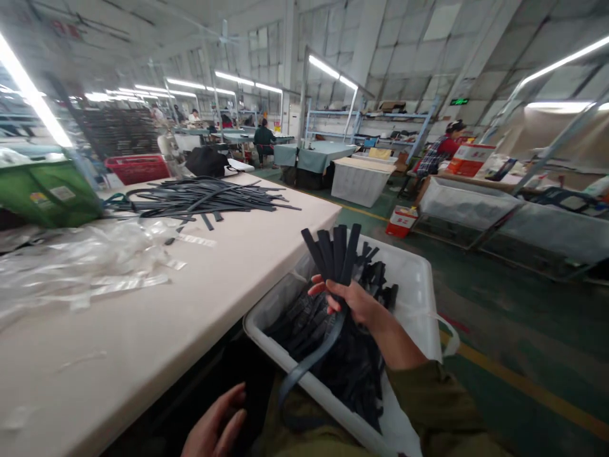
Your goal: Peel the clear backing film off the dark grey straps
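Observation:
Fanned upward, several dark strips (339, 251) are held between the thumb and fingers of my right hand (347, 298), above a white plastic bin (413, 285). One longer strip (314, 355) hangs from that hand, curving over the bin's near rim. Inside the bin lies a heap of dark strips (304, 324). My left hand (219, 422) is low, left of the bin, its fingers apart and nothing visible in it. On the pale table (247, 266) rests a pile of long dark strips (204, 197).
Clear plastic wrapping (118, 260) and a green bag (47, 190) lie on the table's left, with a red basket (137, 168) behind. A red box (402, 221) stands on the floor. One person (447, 149) works at the right, another (264, 139) farther back.

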`<state>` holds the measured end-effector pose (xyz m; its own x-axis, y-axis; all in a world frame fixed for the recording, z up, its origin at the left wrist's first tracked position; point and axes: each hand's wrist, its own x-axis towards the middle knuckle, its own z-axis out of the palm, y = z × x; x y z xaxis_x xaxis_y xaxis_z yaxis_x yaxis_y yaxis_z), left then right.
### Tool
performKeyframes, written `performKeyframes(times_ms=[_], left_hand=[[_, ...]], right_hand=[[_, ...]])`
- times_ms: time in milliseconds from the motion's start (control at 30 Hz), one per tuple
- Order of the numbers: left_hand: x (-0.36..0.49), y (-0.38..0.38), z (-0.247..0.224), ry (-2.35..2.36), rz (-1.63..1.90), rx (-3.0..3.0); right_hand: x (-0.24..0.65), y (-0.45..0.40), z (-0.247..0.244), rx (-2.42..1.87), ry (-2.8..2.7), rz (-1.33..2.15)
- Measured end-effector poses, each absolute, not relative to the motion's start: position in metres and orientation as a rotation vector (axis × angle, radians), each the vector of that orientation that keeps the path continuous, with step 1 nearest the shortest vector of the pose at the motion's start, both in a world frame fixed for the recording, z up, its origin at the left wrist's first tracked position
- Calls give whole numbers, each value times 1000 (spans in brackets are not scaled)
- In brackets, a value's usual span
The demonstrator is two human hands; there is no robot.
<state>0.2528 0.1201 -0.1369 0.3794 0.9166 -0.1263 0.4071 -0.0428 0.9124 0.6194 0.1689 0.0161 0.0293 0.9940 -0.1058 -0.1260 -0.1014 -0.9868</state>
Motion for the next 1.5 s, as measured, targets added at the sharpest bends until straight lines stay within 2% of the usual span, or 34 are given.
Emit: performKeyframes(times_ms=[167,267,400,567,767,933,1133,1267,1500], left_hand=[[281,145,-54,1161,975,1461],[283,157,-24,1123,1223,1235],[271,163,-18,1116,1378,988],[262,159,-37,1158,1401,973],[255,176,-39,1164,1192,1221],[227,262,-22,1734,711,1992],[199,362,-23,2160,521,1939],[208,360,-29,2113,435,2078],[241,287,-41,1760,452,2414]], right_hand=[[526,161,-1,-879,-1262,1692],[486,156,-11,-847,-1401,1776],[461,150,-20,-1029,-1534,1725],[459,155,-32,-1166,-1621,1513],[458,159,-42,-1221,-1495,1520],[466,162,-38,-1238,-1358,1499],[473,163,-64,-1257,-1320,1519],[474,168,-79,-1290,-1247,1503],[476,188,-62,-1253,-757,1602]])
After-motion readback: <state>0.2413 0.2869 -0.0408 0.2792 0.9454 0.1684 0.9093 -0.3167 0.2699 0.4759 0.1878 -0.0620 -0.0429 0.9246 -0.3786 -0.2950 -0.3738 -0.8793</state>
